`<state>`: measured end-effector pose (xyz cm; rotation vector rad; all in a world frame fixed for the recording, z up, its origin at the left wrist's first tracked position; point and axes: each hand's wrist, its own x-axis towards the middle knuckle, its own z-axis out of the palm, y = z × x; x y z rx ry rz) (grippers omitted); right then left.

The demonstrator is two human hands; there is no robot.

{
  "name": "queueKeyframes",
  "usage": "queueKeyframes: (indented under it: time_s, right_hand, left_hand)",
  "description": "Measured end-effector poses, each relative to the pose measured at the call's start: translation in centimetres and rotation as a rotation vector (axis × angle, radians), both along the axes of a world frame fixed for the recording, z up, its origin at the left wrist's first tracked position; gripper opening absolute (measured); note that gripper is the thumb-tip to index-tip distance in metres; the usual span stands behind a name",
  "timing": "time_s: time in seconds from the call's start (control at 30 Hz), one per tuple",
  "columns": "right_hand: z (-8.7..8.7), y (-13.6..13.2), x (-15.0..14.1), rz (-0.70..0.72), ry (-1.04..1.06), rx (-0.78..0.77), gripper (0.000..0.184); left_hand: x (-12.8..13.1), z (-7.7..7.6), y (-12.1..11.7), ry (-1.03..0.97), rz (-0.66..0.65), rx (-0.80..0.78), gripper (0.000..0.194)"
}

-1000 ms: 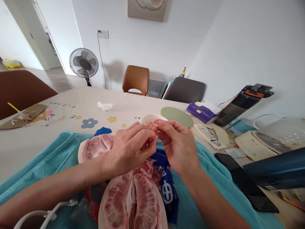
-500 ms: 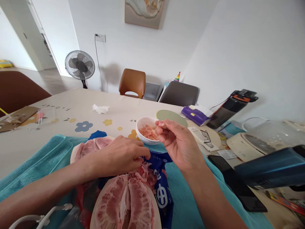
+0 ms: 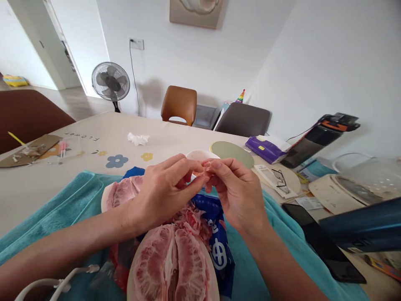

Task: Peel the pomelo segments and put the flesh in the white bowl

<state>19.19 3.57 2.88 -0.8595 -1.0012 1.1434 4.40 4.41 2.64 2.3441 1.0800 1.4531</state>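
Note:
My left hand [image 3: 159, 192] and my right hand [image 3: 236, 190] meet fingertip to fingertip over a small pink piece of pomelo flesh [image 3: 203, 168], both pinching it. Just behind them stands a white bowl [image 3: 197, 155], mostly hidden by my fingers. Below my hands lies a peeled pomelo half [image 3: 173, 261] with its pink segments showing, on a blue plastic bag [image 3: 219, 246]. A second pomelo piece [image 3: 122, 192] lies to the left on the teal towel [image 3: 62, 209].
A green round lid [image 3: 232, 152], glasses [image 3: 280, 175] on papers, a purple tissue pack [image 3: 266, 147] and a black phone [image 3: 322, 242] lie to the right. A crumpled tissue [image 3: 138, 138] sits on the flowered tablecloth. Chairs [image 3: 178, 104] and a fan [image 3: 110, 82] stand beyond.
My left hand rose from the pomelo half and rejoined my right hand at the piece of flesh. The bowl, in plain view half a second ago, is now mostly hidden behind my fingers.

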Motion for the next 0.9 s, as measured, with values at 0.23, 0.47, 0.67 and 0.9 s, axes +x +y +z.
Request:
queueKeyframes:
  time_s: [0.23,0.47,0.67,0.9]
  right_hand:
    - [-0.5,-0.3,-0.5,-0.014,-0.061,0.066,0.011]
    - [-0.8,-0.4,-0.7,-0.023,-0.064,0.083,0.012]
    - [-1.2,-0.9,-0.9,-0.083,-0.16,0.078,0.011]
    - [-0.2,-1.0,-0.9,0.155,0.035,-0.086,0.016]
  left_hand:
    - [-0.3,-0.7,0.4,0.079,0.031,0.188,0.012]
    - [-0.3,-1.1,0.8,0.166,0.096,0.42,0.008]
    - [-0.1,-1.0,0.7,0.21,0.182,0.452,0.016]
    - [0.2,0.3,0.2,0.02,0.071,0.02,0.014]
